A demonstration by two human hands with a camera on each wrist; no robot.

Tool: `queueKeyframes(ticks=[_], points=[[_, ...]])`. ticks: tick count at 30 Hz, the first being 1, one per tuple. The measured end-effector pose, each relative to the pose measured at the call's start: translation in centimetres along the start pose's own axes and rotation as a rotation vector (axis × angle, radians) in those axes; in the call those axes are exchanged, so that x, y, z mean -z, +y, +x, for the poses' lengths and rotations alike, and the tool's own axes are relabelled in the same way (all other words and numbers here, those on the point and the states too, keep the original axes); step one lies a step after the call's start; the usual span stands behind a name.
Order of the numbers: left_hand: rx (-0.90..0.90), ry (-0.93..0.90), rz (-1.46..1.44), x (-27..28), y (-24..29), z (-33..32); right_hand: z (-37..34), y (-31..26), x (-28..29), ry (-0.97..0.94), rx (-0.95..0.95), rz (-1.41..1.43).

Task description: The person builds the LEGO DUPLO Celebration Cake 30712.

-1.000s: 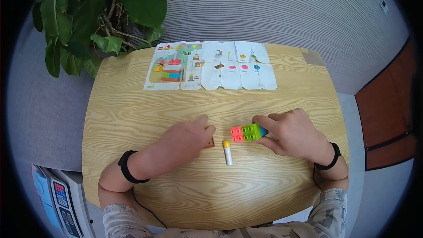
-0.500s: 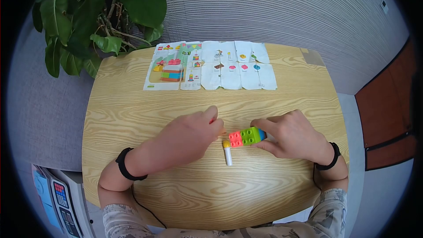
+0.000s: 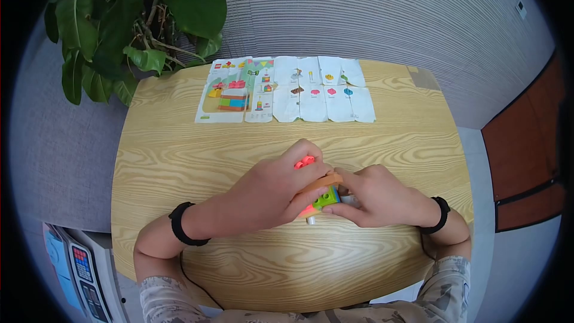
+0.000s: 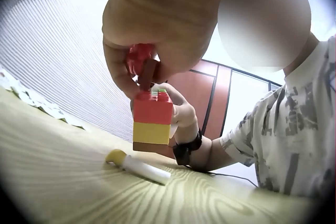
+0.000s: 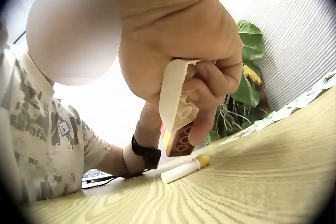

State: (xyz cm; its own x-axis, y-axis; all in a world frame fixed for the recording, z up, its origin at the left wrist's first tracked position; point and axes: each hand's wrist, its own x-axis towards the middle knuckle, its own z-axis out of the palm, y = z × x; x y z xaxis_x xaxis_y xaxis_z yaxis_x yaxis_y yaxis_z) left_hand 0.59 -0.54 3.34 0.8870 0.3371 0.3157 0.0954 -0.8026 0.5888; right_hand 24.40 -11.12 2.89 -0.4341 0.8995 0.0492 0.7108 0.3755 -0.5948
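Observation:
My left hand (image 3: 263, 188) pinches a brown building plate (image 4: 149, 73) with a red studded piece (image 4: 139, 58) beside the fingers. It is right over the studs of a stack of toy bricks (image 4: 152, 112), red above yellow above brown in the left wrist view. My right hand (image 3: 382, 198) grips that stack from its other side, fingers curled in under a white brick (image 5: 173, 90) with a hollow underside. A green brick (image 3: 326, 198) shows between the hands in the head view. Below the stack a white stick with a yellow tip (image 4: 144, 169) lies on the table, mostly hidden from the head.
A creased instruction sheet (image 3: 323, 107) lies flat at the far side of the wooden table (image 3: 179, 155). Leafy plant (image 3: 137, 30) foliage hangs over the far left corner. A keypad device (image 3: 84, 269) stands beyond the left edge, and cords trail from both wristbands.
My left hand has lifted the brown plate from the table and brought it right, onto the stack's top. My right hand has shifted the stack left and nearer the body, over the white stick.

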Motion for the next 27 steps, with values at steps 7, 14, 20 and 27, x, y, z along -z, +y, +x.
queueKeyframes(ticks=[7, 14, 20, 27], points=[[-0.026, -0.002, 0.275, -0.2, -0.4, 0.0, 0.5, 0.4, -0.3, -0.041, -0.104, -0.128], [-0.033, -0.013, 0.287, -0.6, -0.7, 0.1, 0.6, 0.3, -0.2, -0.100, -0.133, -0.203], [-0.045, -0.028, 0.329, -0.9, -0.8, 0.1, 0.7, 0.8, -0.7, -0.132, -0.180, -0.268], [-0.062, -0.019, 0.321, -1.1, -0.9, 0.1, 0.6, 1.3, -1.0, -0.152, -0.265, -0.277]])
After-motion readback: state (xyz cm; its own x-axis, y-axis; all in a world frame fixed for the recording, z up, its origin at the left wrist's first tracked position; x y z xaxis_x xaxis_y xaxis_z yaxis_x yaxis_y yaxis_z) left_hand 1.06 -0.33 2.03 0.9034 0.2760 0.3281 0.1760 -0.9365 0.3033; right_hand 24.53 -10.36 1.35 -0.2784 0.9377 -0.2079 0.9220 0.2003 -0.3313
